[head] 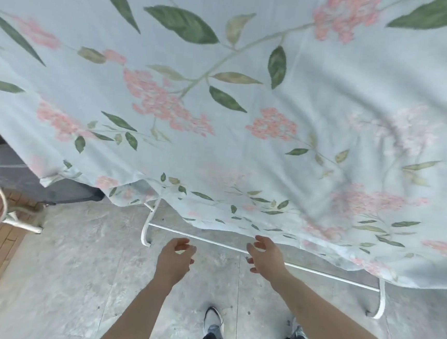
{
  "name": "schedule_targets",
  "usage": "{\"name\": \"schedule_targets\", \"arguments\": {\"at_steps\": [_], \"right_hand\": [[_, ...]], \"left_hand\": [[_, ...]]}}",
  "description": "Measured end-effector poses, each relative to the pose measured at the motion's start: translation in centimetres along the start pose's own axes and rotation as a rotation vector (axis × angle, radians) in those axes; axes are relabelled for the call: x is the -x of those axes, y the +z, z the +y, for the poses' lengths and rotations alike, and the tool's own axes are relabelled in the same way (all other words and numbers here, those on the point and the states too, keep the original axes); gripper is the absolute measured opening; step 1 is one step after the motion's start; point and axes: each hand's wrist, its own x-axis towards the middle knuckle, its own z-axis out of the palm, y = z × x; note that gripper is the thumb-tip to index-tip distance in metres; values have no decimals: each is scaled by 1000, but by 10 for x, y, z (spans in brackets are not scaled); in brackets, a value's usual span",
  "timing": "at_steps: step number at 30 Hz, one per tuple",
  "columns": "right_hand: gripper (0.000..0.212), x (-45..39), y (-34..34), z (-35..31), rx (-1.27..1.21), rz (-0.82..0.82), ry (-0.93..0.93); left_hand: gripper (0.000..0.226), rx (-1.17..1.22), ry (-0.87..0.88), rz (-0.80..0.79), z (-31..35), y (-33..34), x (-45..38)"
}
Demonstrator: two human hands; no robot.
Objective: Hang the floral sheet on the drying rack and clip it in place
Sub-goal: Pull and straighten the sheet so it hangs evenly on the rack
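Sheet [223, 101] apparently just above both empty hands [220, 255].

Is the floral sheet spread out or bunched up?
Spread out: the floral sheet hangs broad over the drying rack, only lightly rippled.

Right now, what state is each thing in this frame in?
Pale blue floral sheet: draped over the rack, hem hanging free, no clips visible.
White metal drying rack: standing, mostly covered.
Left hand: open, holding nothing.
Right hand: open, just below the hem.
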Motion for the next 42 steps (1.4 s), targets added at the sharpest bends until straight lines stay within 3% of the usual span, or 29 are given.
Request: {"name": "schedule_targets", "arguments": {"at_steps": [6, 12, 20, 27, 34, 39, 42], "right_hand": [[54, 17, 81, -30, -78, -32, 10], [49, 8, 108, -69, -201, -95, 22], [53, -13, 157, -94, -238, -148, 106], [54, -26, 191, -115, -310, -66, 137], [58, -47, 272, -128, -393, 48, 196], [59, -72, 314, -135, -475, 110, 250], [62, -79, 331, -135, -515, 114, 285]], "left_hand": [[26, 101, -18, 31, 4, -93, -32], [29, 182, -2, 30, 23, -126, -47], [36, 356, -112, 84, 18, -170, -67], [33, 493, -159, 71, 39, -233, -132], [30, 549, -255, -11, 45, -286, -221], [19, 670, -301, -77, 39, -305, -270], [26, 734, -300, -33, 36, -307, -285]]}}
